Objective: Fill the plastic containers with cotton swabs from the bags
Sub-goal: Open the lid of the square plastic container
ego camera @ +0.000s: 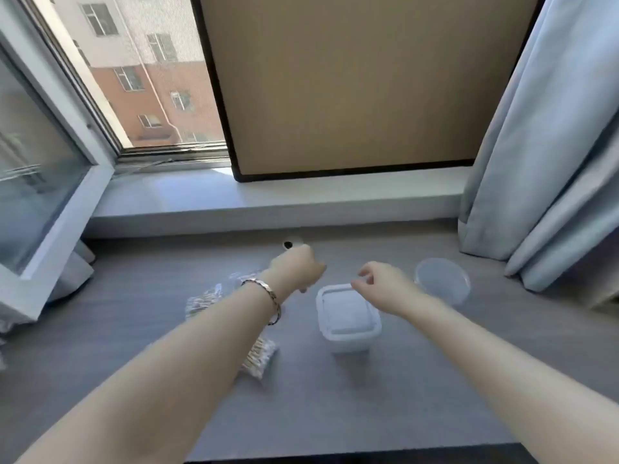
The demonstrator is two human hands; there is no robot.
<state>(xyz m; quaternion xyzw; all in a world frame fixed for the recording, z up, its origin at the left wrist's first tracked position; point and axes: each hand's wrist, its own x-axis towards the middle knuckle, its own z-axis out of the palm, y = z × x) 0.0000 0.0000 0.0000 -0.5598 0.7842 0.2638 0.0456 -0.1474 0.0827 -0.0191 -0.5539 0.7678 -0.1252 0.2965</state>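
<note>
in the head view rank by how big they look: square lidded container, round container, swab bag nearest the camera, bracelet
1. Square lidded container.
2 and 3. Round container and swab bag nearest the camera: unranked; the forearm hides part of the bag, and the round container sits farther away.
4. Bracelet, clearly smallest.

A grey table (335, 413) stands against a white windowsill (268, 199). A pale blue curtain (552, 145) hangs at its far right corner, and a tan board (351, 85) leans on the sill.
</note>
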